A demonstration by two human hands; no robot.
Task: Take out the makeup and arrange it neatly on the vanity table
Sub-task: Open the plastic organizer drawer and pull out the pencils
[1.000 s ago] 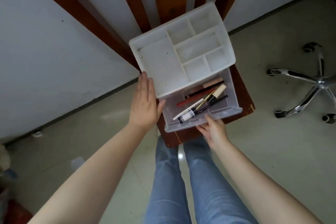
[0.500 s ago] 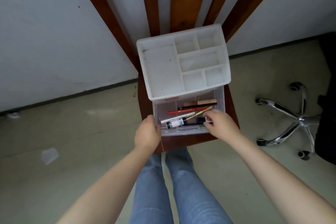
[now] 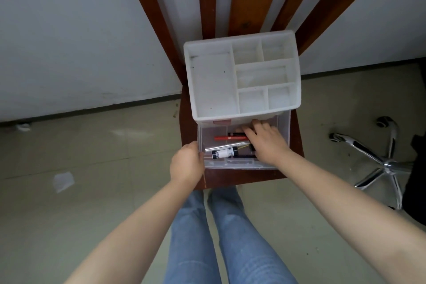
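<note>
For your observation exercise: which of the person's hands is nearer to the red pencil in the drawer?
Right. The right hand reaches into the drawer, fingers at the red pencil's end. The left hand grips the drawer's front left corner, apart from it.

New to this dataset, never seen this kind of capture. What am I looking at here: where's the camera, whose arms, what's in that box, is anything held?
There is no robot. A person wears one wide-angle camera on the head, looking forward and down, so the arms and jeans at the bottom are the wearer's own.

A white plastic organizer stands on a dark wooden surface; its top compartments hold nothing visible. Its clear drawer is pulled out toward the person. Inside lie a red pencil, a silver tube and a black tube with a white label.

The left hand grips the drawer's front left corner. The right hand reaches in over the makeup; its fingers are curled, but whether they hold anything is hidden. A chrome chair base stands on the floor.
</note>
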